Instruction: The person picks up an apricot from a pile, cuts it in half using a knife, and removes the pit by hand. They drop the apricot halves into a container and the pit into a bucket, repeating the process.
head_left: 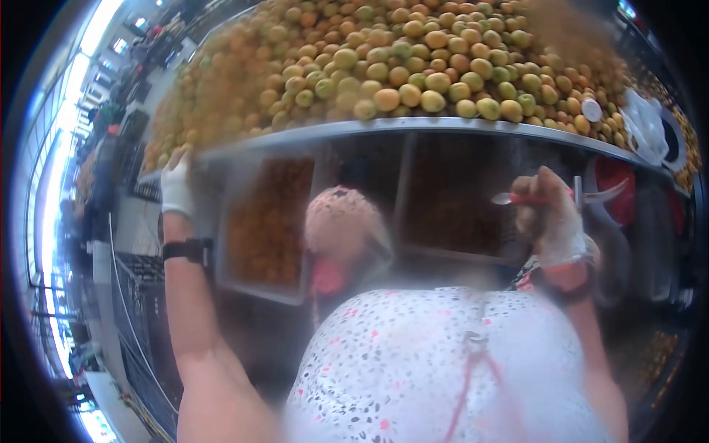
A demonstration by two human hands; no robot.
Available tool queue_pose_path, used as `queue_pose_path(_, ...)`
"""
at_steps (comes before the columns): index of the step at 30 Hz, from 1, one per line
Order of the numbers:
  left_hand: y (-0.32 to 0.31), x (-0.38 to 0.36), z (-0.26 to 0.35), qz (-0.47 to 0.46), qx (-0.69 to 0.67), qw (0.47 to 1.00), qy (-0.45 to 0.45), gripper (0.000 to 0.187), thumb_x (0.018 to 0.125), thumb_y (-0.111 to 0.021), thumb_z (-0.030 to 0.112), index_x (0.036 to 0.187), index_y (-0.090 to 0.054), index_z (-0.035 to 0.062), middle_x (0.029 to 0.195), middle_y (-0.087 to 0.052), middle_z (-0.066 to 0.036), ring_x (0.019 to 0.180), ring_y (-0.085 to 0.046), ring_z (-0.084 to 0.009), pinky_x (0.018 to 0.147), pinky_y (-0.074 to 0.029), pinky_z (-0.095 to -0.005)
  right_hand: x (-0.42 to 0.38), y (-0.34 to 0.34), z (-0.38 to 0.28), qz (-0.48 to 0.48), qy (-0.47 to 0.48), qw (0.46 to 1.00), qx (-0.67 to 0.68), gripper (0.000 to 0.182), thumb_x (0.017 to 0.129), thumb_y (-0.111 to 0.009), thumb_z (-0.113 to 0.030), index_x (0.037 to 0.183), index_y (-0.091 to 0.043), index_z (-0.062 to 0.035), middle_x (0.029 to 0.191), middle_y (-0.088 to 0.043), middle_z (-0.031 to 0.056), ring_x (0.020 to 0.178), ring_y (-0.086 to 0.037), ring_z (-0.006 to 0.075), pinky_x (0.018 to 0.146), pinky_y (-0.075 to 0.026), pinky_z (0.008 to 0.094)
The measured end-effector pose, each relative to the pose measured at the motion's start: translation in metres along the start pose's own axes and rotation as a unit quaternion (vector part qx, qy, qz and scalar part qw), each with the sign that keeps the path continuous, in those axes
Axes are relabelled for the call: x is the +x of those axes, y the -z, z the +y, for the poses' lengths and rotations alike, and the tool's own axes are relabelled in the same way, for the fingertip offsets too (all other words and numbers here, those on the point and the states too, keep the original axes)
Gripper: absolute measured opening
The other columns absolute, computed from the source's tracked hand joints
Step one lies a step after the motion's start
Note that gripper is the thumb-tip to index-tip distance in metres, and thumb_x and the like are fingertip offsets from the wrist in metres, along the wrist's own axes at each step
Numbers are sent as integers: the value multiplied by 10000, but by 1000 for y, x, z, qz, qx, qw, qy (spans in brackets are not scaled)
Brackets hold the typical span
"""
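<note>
A heap of yellow, green and orange fruits (pixel 436 74), looking like apricots, fills a table with a pale metal rim (pixel 413 124). My left hand (pixel 176 183), in a white glove with bare fingertips, is at the rim's left end. Its fingers are blurred against the fruit, and I cannot make out anything held. My right hand (pixel 548 214), also partly gloved in white, is closed around a red-handled tool (pixel 528 198) in front of the rim on the right. A curved metal blade sticks out to its right, and a small rounded tip shows on its left.
Below the rim are a crate of orange-brown fruit (pixel 269 221) and a darker crate (pixel 450 199). A clear plastic bag (pixel 646 125) and a white round disc (pixel 591 111) lie at the heap's right. My spotted apron (pixel 436 362) covers my lap. Dark crates (pixel 140 280) stand at left.
</note>
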State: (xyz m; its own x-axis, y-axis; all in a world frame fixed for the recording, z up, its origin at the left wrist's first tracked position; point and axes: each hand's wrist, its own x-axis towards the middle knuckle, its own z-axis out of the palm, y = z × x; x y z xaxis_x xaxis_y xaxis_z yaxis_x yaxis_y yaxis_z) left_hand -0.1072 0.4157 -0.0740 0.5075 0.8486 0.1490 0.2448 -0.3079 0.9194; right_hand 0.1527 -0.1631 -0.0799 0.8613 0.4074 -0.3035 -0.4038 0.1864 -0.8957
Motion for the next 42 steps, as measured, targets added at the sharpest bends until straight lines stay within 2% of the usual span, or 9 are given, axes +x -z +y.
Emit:
queue_pose_path(2,13,-8,-26,-74,120,967,-214,270,961,-628,298,1117,-641,78,868,-678,-61,655,-657,-158,540,-503,-288,1,-5,1,-7,-11,1000,-19,374,948,-629,-422,711,-520,-154,890,-652,50,598,-551,93,466,-380,199)
queue_pose_path(5,31,-32,-50,-69,84,985,-138,260,955,-634,293,1084,-663,70,870,-688,-60,661,-664,-173,555,-509,-298,-1,-14,-1,27,-8,1000,2,227,964,-587,-305,944,-607,-80,817,-678,72,551,-584,103,411,-450,200)
queue_pose_path(14,72,-71,-122,-65,92,994,16,290,930,-659,303,1120,-673,84,907,-657,-20,694,-569,-110,591,-446,-269,-8,-38,-4,-12,-17,999,-45,359,973,-589,-408,733,-525,-149,888,-655,45,599,-531,87,456,-359,208)
queue_pose_path(18,56,-76,-212,-65,284,954,-68,509,920,-654,303,1311,-565,-10,1079,-672,-134,971,-612,-211,833,-475,-299,-5,-33,0,-26,-3,997,-77,338,973,-591,-409,759,-533,-153,900,-650,41,597,-506,85,473,-337,207)
queue_pose_path(22,31,-85,-225,-24,201,966,161,603,900,-646,355,1350,-532,-29,1299,-607,-197,1183,-570,-264,980,-437,-338,-12,-49,-9,12,-48,992,-115,293,977,-590,-393,811,-537,-158,946,-638,34,589,-470,76,498,-303,205)
queue_pose_path(35,96,-85,-309,-237,639,732,-5,247,999,-484,182,1031,-694,55,1035,-705,-126,948,-676,-210,831,-530,-333,3,-128,8,-99,-101,968,-209,164,986,-586,-310,963,-569,-149,1014,-632,43,676,-513,79,492,-336,200)
queue_pose_path(36,103,-94,-294,-230,640,733,5,247,999,-484,182,1031,-694,55,1035,-705,-126,948,-676,-210,831,-530,-333,8,-122,10,-80,-79,962,-249,134,994,-570,-284,1012,-578,-151,1029,-629,41,696,-523,82,505,-354,199)
queue_pose_path(38,124,-133,-265,38,80,987,134,258,1004,-515,231,1056,-689,49,1076,-698,-130,997,-659,-223,878,-509,-322,14,-127,19,-76,-55,953,-289,125,1002,-554,-257,1062,-587,-152,1044,-627,39,717,-534,85,519,-372,197)
queue_pose_path(42,133,-253,-246,273,159,932,176,356,959,-609,254,1209,-651,5,1182,-683,-153,1084,-644,-261,956,-486,-350,24,-142,21,-16,-35,959,-281,447,1007,-474,-451,943,-672,-56,786,-693,105,467,-403,70,428,-300,224)
